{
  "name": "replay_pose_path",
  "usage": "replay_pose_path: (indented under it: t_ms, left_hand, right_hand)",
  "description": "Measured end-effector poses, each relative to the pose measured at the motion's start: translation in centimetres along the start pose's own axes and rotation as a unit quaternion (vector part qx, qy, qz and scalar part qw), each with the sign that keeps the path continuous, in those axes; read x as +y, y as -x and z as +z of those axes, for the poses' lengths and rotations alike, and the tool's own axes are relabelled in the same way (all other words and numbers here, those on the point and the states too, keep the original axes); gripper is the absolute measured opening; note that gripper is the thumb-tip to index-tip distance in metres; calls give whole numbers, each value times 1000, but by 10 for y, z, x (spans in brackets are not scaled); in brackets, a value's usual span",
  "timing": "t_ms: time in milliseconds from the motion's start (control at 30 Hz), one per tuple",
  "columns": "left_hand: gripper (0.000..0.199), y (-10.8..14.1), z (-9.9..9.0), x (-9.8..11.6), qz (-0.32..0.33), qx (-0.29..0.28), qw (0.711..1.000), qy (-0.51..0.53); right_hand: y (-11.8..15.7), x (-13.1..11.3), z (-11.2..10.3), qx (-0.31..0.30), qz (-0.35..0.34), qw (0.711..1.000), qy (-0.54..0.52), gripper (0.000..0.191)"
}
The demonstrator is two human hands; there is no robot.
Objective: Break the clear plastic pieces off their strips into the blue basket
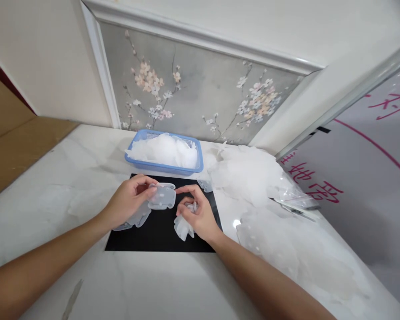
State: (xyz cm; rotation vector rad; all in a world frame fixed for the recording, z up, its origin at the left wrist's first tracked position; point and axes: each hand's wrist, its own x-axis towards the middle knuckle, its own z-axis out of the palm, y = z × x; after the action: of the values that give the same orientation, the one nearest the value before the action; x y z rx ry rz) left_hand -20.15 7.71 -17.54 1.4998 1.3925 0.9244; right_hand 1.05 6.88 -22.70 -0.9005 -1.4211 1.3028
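Note:
My left hand (130, 198) pinches a flat translucent plastic piece (164, 196) by its left edge, above a black mat (153, 238). My right hand (198, 213) has its fingers curled round a small bunch of translucent pieces (184, 227); its index finger reaches to the right edge of the flat piece. Under my left hand, more translucent pieces (138, 218) lie on the mat's left side. Another piece (205, 184) rests at the mat's upper right corner.
A blue basket (200, 161) heaped with white translucent pieces stands behind the mat. A large pile (243, 173) of similar pieces lies at the right, beside a clear plastic bag (293, 195). More pieces spread at the front right and far left. A wall stands behind the table.

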Motion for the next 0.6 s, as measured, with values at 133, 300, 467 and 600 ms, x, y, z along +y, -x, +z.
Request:
replay_pose_path:
  t_ms: [133, 300, 467, 600]
  left_hand:
    - [39, 6, 4, 6, -94, -31, 980, 175]
    - [30, 9, 6, 12, -129, -57, 963, 228]
    - [27, 9, 5, 12, -142, -52, 958, 242]
    - [28, 9, 5, 13, -142, -50, 960, 238]
  right_hand:
    - [3, -1, 1, -2, -49, 999, 13, 48]
    - [4, -1, 0, -5, -62, 997, 56, 45]
    - [3, 0, 0, -10, -115, 989, 95, 39]
    - [3, 0, -2, -18, -128, 983, 128, 42]
